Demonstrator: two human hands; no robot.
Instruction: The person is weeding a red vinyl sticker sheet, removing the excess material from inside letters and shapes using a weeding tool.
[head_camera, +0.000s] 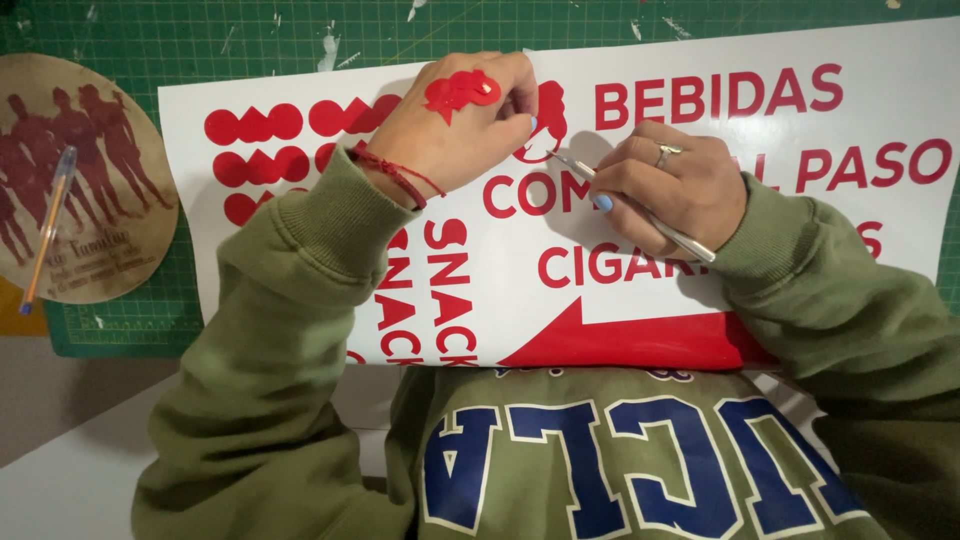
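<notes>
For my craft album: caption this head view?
Right hand picks red vinyl sheet with metal tool; left hand steadies it.

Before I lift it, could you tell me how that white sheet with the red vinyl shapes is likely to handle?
The white sheet is probably thin and floppy: its lower edge drapes off the table. It likely slides on the green cutting mat. Peeled red scraps cling to the left hand, so the vinyl seems sticky.
</notes>
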